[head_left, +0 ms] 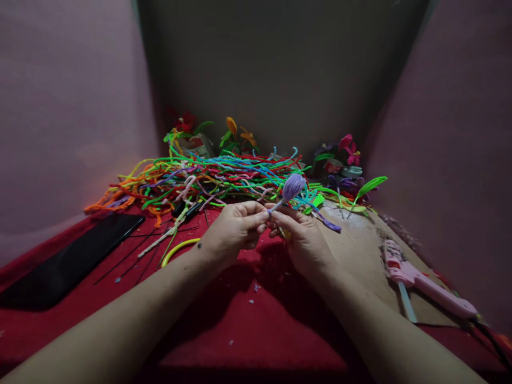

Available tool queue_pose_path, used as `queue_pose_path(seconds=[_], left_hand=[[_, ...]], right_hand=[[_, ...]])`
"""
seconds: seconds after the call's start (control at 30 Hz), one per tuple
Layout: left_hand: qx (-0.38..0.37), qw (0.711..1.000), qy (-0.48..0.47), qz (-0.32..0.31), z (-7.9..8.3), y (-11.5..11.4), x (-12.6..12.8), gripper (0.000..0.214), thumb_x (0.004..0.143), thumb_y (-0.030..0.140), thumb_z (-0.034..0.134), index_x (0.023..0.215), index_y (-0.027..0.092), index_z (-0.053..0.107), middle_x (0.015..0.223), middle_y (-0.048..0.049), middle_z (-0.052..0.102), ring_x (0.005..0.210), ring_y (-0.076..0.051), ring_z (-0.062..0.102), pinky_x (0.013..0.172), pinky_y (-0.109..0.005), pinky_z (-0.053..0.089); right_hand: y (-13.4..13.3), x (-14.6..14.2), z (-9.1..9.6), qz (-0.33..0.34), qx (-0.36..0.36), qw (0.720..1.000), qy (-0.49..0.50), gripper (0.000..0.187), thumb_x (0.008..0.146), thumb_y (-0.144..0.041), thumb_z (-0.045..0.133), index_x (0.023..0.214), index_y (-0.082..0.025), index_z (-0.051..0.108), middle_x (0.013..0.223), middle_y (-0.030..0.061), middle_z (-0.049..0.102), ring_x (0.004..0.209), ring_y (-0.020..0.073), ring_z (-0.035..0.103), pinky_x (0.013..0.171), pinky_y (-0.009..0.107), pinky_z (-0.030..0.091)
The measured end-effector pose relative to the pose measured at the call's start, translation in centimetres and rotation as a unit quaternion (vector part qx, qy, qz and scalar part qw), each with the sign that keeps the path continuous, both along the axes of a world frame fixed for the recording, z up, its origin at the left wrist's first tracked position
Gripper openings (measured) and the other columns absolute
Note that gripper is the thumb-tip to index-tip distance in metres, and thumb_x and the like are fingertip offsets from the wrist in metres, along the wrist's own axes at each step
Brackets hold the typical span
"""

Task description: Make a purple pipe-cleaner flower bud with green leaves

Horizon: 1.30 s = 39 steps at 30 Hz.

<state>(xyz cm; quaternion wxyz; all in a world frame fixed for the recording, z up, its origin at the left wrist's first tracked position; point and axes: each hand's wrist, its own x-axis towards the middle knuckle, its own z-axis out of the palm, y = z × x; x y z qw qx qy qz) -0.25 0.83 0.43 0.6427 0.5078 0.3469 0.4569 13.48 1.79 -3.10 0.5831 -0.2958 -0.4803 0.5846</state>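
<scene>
Between my two hands is a purple pipe-cleaner flower bud on a pale lilac stem. It points up and to the right, above the fingertips. My left hand pinches the lower end of the stem between thumb and fingers. My right hand is closed on the same stem from the other side, its thumb against the left fingertips. Both hands meet over the red cloth, in front of the heap of pipe cleaners. The fingers partly hide the stem's lower end.
A pink glue gun lies on a cardboard sheet at the right, its cord trailing off. A black flat panel is on the red cloth at the left, near thin dark wires. Finished flowers stand behind the heap.
</scene>
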Motion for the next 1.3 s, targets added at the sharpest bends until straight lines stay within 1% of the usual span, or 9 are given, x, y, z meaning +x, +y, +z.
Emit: queue_pose_path(seconds=[0.27, 0.37, 0.47, 0.6, 0.7, 0.8, 0.9, 1.1, 1.3], left_hand=[[-0.077, 0.984, -0.064, -0.150, -0.2, 0.4, -1.1, 0.009, 0.072, 0.013, 0.057, 0.082, 0.013, 0.057, 0.049, 0.0093, 0.035, 0.037, 0.000, 0.012, 0.035, -0.012, 0.019], [-0.037, 0.993, 0.010, -0.110, 0.2, 0.1, -0.8, 0.007, 0.075, 0.021, 0.057, 0.077, 0.014, 0.056, 0.049, 0.0082, 0.037, 0.037, -0.001, 0.016, 0.036, -0.013, 0.018], [0.080, 0.986, 0.145, 0.006, 0.3, -0.5, 0.0, 0.017, 0.078, 0.030, 0.056, 0.070, 0.015, 0.054, 0.051, 0.0061, 0.041, 0.039, -0.003, 0.028, 0.038, -0.016, 0.022], [0.303, 0.878, 0.341, 0.145, -0.6, -0.8, 0.4, 0.017, 0.079, 0.033, 0.056, 0.083, 0.017, 0.061, 0.062, 0.0021, 0.056, 0.050, -0.008, 0.045, 0.049, -0.020, 0.035], [0.409, 0.794, 0.414, 0.178, -1.5, -0.4, -0.1, 0.017, 0.082, 0.030, 0.050, 0.085, 0.017, 0.062, 0.064, 0.0007, 0.058, 0.053, -0.010, 0.050, 0.055, -0.022, 0.037], [0.442, 0.768, 0.432, 0.171, -1.8, 0.1, -0.4, 0.016, 0.083, 0.026, 0.047, 0.085, 0.018, 0.061, 0.065, 0.0002, 0.058, 0.057, -0.011, 0.052, 0.058, -0.022, 0.037], [0.399, 0.794, 0.425, 0.172, -1.3, 0.1, -0.2, 0.014, 0.082, 0.026, 0.048, 0.079, 0.018, 0.060, 0.065, 0.0008, 0.057, 0.057, -0.011, 0.050, 0.058, -0.022, 0.036], [0.094, 0.975, 0.192, 0.060, 0.5, -0.4, 0.1, 0.021, 0.079, 0.032, 0.055, 0.067, 0.016, 0.050, 0.049, 0.0074, 0.035, 0.038, -0.003, 0.025, 0.039, -0.017, 0.019], [-0.071, 0.995, -0.004, -0.075, 0.5, -0.1, -0.7, 0.014, 0.079, 0.027, 0.058, 0.076, 0.015, 0.052, 0.049, 0.0094, 0.032, 0.036, 0.000, 0.014, 0.034, -0.012, 0.016]], right_hand=[[0.0, -0.1, 0.3, 0.103, -0.046, 0.992, 0.063, 0.021, 0.064, -0.025, 0.073, 0.086, -0.023, 0.071, 0.074, -0.0004, 0.068, 0.067, 0.0119, 0.057, 0.067, 0.027, 0.043], [-0.1, -0.2, 0.2, 0.061, -0.039, 0.996, 0.060, 0.015, 0.065, -0.024, 0.072, 0.080, -0.022, 0.071, 0.077, 0.0003, 0.067, 0.067, 0.0123, 0.056, 0.066, 0.027, 0.043], [-0.2, -0.4, 0.0, 0.031, -0.026, 0.997, 0.072, 0.013, 0.067, -0.024, 0.069, 0.079, -0.022, 0.071, 0.079, 0.0007, 0.066, 0.067, 0.0122, 0.054, 0.062, 0.026, 0.042], [-0.3, -0.6, 0.1, 0.003, -0.049, 0.995, 0.088, 0.014, 0.066, -0.028, 0.069, 0.079, -0.022, 0.070, 0.081, 0.0017, 0.064, 0.067, 0.0124, 0.053, 0.055, 0.024, 0.039], [-0.5, -0.6, 0.1, 0.000, -0.074, 0.993, 0.089, 0.016, 0.064, -0.030, 0.070, 0.077, -0.020, 0.070, 0.074, 0.0015, 0.062, 0.061, 0.0109, 0.049, 0.051, 0.023, 0.036], [-0.7, -0.6, 0.2, 0.005, -0.095, 0.992, 0.085, 0.019, 0.062, -0.030, 0.071, 0.077, -0.019, 0.071, 0.068, -0.0002, 0.058, 0.054, 0.0082, 0.041, 0.048, 0.023, 0.033], [-0.9, -0.6, 0.5, 0.001, -0.089, 0.994, 0.066, 0.019, 0.063, -0.032, 0.070, 0.078, -0.019, 0.071, 0.065, -0.0018, 0.056, 0.051, 0.0075, 0.038, 0.048, 0.023, 0.034], [-1.0, -0.6, 1.0, 0.004, -0.014, 0.999, 0.038, 0.015, 0.067, -0.028, 0.068, 0.079, -0.023, 0.073, 0.074, -0.0007, 0.063, 0.061, 0.0098, 0.046, 0.057, 0.025, 0.036], [-0.5, -0.2, 0.5, 0.038, 0.004, 0.999, 0.027, 0.018, 0.071, -0.029, 0.065, 0.086, -0.021, 0.072, 0.072, 0.0005, 0.063, 0.061, 0.0103, 0.047, 0.056, 0.025, 0.034]])
